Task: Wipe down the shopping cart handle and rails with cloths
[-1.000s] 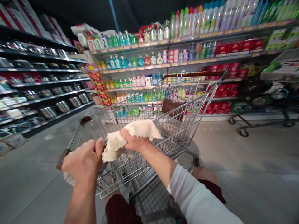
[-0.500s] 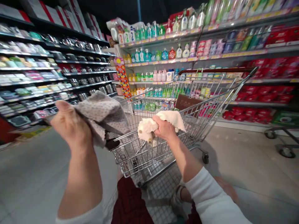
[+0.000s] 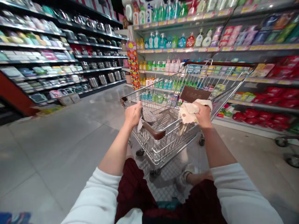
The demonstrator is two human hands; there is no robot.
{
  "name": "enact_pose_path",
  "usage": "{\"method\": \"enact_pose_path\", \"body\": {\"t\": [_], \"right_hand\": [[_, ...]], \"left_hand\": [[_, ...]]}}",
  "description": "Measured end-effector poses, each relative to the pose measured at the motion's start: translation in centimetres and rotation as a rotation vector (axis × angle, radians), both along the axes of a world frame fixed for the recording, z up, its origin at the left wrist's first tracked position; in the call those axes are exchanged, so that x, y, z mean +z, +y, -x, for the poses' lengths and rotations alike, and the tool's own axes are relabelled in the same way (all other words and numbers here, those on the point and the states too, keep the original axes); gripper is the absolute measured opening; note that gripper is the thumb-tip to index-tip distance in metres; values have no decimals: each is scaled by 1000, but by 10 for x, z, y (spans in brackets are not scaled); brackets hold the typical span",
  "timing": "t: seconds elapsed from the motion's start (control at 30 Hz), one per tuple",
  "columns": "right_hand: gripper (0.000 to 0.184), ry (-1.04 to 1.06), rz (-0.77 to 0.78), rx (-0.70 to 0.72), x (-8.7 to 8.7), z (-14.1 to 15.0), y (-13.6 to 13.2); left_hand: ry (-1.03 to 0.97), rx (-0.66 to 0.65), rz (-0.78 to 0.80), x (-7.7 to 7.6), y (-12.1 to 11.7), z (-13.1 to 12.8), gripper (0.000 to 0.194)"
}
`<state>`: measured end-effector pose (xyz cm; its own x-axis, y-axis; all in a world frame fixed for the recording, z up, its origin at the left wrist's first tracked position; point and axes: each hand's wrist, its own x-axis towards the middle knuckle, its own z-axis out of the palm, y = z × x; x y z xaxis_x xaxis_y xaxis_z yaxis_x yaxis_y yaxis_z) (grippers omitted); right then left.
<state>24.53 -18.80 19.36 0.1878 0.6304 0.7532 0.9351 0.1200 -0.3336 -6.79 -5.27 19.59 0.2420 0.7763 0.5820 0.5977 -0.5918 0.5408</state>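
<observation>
A metal shopping cart (image 3: 161, 149) with brown end bumpers stands right in front of me. At its near end, my left hand (image 3: 133, 114) is closed on a grey spotted cloth (image 3: 148, 115), part of which hangs over the brown bumper (image 3: 154, 130). My right hand (image 3: 203, 114) grips a cream cloth (image 3: 188, 112) with small brownish spots at the cart's long side rail. The cream cloth drapes across that rail, and its far part is partly behind my fingers. A brown panel (image 3: 195, 94) sits at the cart's far end.
Shelves with pump bottles (image 3: 182, 41) rise behind the cart. Dark shelves of metal pots (image 3: 102, 79) and boxed wares run along the left. Red packages (image 3: 263, 116) fill low shelves at right, near another cart's wheels (image 3: 289, 160). Tiled floor (image 3: 65, 146) lies to my left.
My left hand has come down and to the right, bringing the grey cloth from the air onto the cart's near end. My right hand and the cream cloth have shifted right along the rail.
</observation>
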Motion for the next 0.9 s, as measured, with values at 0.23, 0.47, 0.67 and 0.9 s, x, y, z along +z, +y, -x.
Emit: {"method": "enact_pose_path", "body": {"t": [0.23, 0.47, 0.67, 0.9], "right_hand": [[25, 129, -2, -67, 4, -35, 14], [28, 387, 60, -31, 31, -1, -20], [38, -78, 540, -423, 41, 98, -59], [40, -414, 695, -592, 28, 86, -74]], "left_hand": [[151, 120, -37, -6, -28, -43, 61], [251, 135, -27, 3, -53, -79, 62], [271, 58, -30, 6, -76, -111, 62], [301, -38, -111, 2, -96, -131, 57]]}}
